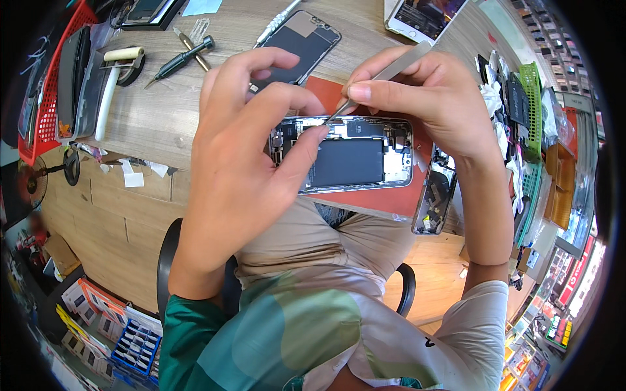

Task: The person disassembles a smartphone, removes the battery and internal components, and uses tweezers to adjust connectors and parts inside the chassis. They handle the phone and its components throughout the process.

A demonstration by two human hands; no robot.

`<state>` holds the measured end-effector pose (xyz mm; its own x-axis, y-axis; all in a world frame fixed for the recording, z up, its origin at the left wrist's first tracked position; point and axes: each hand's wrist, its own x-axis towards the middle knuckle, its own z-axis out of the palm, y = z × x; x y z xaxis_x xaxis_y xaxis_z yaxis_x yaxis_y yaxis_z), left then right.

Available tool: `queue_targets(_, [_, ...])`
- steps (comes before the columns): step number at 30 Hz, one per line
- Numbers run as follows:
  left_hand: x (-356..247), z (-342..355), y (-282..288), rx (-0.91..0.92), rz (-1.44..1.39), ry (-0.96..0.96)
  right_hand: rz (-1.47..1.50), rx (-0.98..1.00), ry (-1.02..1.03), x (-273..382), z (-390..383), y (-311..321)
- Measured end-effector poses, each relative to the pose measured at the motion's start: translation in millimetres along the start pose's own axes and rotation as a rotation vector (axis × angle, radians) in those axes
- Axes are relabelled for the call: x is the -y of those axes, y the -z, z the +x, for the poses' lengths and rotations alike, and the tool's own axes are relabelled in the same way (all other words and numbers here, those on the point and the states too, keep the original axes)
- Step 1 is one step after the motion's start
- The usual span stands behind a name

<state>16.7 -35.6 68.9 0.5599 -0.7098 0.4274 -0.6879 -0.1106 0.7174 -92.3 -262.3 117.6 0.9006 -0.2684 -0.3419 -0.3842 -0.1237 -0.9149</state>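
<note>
An opened smartphone (349, 161) lies sideways on a reddish-brown mat (385, 197), its black battery, circuit board and small metal parts exposed. My left hand (238, 153) grips its left part, thumb on the inner parts near the far edge and index finger curled just beyond that edge. Pinched between the thumb and fingers of my right hand (447, 104) is a pair of metal tweezers (401, 64). Their thin tip reaches down to the phone's far edge, close to my left thumb. My left palm hides the phone's near left corner.
Beyond the phone lie a detached screen panel (303, 42), a screwdriver (182, 60) and a lit phone (424, 19). Another opened phone housing (435, 195) sits by my right forearm. A red basket (49, 85) stands left, a green basket (531, 107) right, and a white-handled roller (107, 98) near the left edge.
</note>
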Motion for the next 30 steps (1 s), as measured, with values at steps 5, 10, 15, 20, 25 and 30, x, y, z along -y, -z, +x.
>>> queue_targets(5, [-2.1,-0.3,1.0,0.023,0.064,-0.006,-0.012,0.015,0.048,-2.9,0.8,1.3])
queue_targets(10, [-5.1,-1.6,0.6,0.043,0.070,0.042,-0.105,0.032,-0.027,8.9,-2.8,4.1])
queue_targets(15, [-9.1,0.1,3.2,0.076,0.076,0.075,-0.018,0.029,0.088,-8.4,-0.1,2.0])
queue_targets(20, [-14.2,0.5,1.9,0.091,0.118,0.104,-0.110,-0.026,0.084,-1.1,-8.5,2.5])
queue_targets(25, [-20.1,-1.1,-2.3,0.073,0.153,0.107,-0.043,-0.145,0.019,5.4,-35.4,2.9])
queue_targets(30, [-26.2,-1.9,-6.6,0.071,0.211,0.078,0.100,-0.283,0.272,-22.5,-83.6,23.0])
